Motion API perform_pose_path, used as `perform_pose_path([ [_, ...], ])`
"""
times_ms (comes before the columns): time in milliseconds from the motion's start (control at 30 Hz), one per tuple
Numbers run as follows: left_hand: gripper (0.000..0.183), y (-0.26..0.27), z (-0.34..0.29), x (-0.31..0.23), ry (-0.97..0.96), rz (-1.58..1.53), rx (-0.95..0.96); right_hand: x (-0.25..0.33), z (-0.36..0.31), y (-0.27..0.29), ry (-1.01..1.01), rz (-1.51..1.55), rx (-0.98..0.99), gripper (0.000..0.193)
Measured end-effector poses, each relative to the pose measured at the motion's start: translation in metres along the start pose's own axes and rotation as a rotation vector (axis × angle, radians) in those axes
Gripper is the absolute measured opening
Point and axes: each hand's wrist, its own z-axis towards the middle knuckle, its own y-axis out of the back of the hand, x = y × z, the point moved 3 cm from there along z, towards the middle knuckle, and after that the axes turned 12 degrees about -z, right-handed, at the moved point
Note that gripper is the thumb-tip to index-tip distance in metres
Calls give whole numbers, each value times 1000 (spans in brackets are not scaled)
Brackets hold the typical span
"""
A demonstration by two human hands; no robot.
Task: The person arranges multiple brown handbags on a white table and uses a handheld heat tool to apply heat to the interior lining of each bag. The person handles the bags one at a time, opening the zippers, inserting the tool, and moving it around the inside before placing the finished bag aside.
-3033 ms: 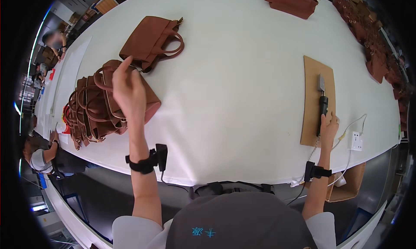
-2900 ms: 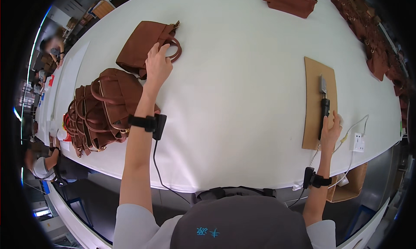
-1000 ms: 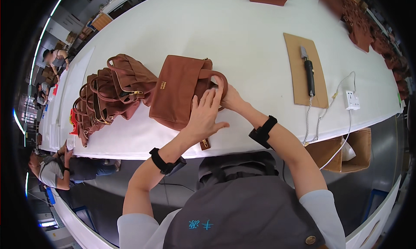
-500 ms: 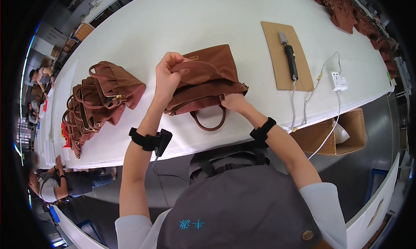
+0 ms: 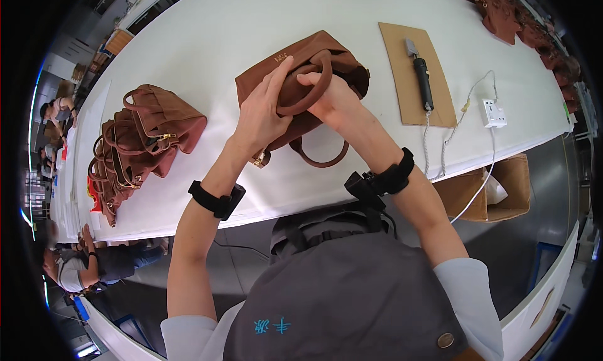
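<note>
A brown leather handbag (image 5: 260,75) sits on the white table in front of me, its gold lettering turned up. My left hand (image 5: 264,113) holds its near left side, fingers stretched along the front panel beside the base of the upper handle (image 5: 321,85). My right hand (image 5: 333,103) grips the bag at the right, with fingertips showing inside that handle's loop; its other fingers are hidden. The second handle (image 5: 323,165) droops toward me on the tabletop. A gold zip end (image 5: 260,158) shows below my left hand.
Several similar brown bags (image 5: 147,125) stand in a row at left. To the right, a black-handled heating tool (image 5: 422,85) lies on cardboard (image 5: 394,66), wired to a white socket block (image 5: 494,113). A cardboard box (image 5: 515,185) is below the table edge. People work at far left.
The bag has turned and tipped, its lettered panel now facing up more. My left hand has let go of the upper handle and moved down; my right has moved from the opening up to that handle.
</note>
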Motion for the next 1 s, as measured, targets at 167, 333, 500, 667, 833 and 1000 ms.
perform_pose_path([
  [167, 26, 13, 25, 35, 309, -189, -226, -10, 18, 25, 182, -1040, 85, 33],
  [333, 22, -7, 34, 33, 471, -170, -140, -62, 40, 86, 870, -2084, -134, 49],
  [500, 25, -21, 22, 35, 400, -184, -139, -72, 50, 91, 731, -2382, 37, 40],
  [667, 26, -16, 8, 57, 346, -216, -230, -92, 2, 104, 915, -2260, 168, 23],
  [833, 24, -2, 10, 54, 477, -287, -100, -91, 3, 91, 395, -2088, 45, 29],
  [1000, 29, -14, 13, 51, 380, -296, 51, -117, 82, 65, 734, -1924, -421, 27],
])
